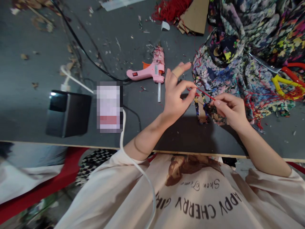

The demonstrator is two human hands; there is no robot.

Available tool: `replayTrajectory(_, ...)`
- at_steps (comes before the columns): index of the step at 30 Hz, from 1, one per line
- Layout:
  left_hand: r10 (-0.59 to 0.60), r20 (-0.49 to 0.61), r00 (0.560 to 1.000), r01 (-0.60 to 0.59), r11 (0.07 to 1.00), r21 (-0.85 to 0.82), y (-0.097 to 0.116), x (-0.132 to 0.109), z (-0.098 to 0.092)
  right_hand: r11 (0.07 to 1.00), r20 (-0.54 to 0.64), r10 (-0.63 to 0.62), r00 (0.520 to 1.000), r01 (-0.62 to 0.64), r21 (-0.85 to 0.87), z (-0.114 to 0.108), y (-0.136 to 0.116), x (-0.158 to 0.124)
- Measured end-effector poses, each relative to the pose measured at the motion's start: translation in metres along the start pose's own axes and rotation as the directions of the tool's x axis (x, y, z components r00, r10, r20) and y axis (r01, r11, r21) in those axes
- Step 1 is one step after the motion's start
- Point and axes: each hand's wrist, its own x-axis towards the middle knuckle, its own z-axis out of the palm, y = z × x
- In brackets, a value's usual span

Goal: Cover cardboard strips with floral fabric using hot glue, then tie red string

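Note:
Stretched between my two hands is a short red string (205, 93). My left hand (177, 90) pinches one end between thumb and forefinger, its other fingers spread and a bandage-like band on one of them. Thumb and forefinger of my right hand (230, 108) close on the other end. Just below the string lies a small cardboard piece (202, 109) edged with floral cloth. Crumpled floral fabric (221, 76) spreads behind and to the right of my right hand. Loose red threads (254, 108) trail over it.
A pink glue gun (152, 68) lies left of my left hand. Farther left are a phone (108, 106) and a dark power bank (69, 113) with a white cable. Scissors (286, 76) with red and yellow handles rest on the fabric. Cardboard pieces (196, 16) and red yarn (170, 11) lie at the back.

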Motion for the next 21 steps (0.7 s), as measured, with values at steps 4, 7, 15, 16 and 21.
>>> replayTrajectory(4, -0.096, -0.100, 0.990, 0.090, 0.994, -0.060, -0.008, 0.000, -0.001, 0.992, -0.022, -0.024, 0.999, 0.027, 0.120, -0.002, 0.003, -0.001)
replayTrajectory(7, -0.126, -0.094, 0.988, 0.121, 0.991, -0.064, -0.007, -0.001, 0.000, 0.987, -0.023, -0.052, 0.998, 0.055, 0.153, -0.002, 0.004, -0.001)
replayTrajectory(15, -0.023, -0.167, 0.986, 0.010, 0.997, -0.080, 0.009, 0.000, -0.004, 0.996, -0.012, -0.039, 0.999, 0.040, 0.084, 0.000, 0.001, -0.001)
replayTrajectory(16, 0.055, -0.130, 0.990, -0.063, 0.996, -0.061, 0.010, -0.001, -0.005, 0.997, 0.005, -0.041, 0.999, 0.041, 0.071, 0.000, 0.000, -0.001)
replayTrajectory(21, 0.341, 0.139, 0.930, -0.347, 0.938, 0.021, 0.011, -0.005, 0.001, 0.998, 0.075, -0.057, 0.996, 0.056, 0.005, 0.002, -0.002, -0.001)
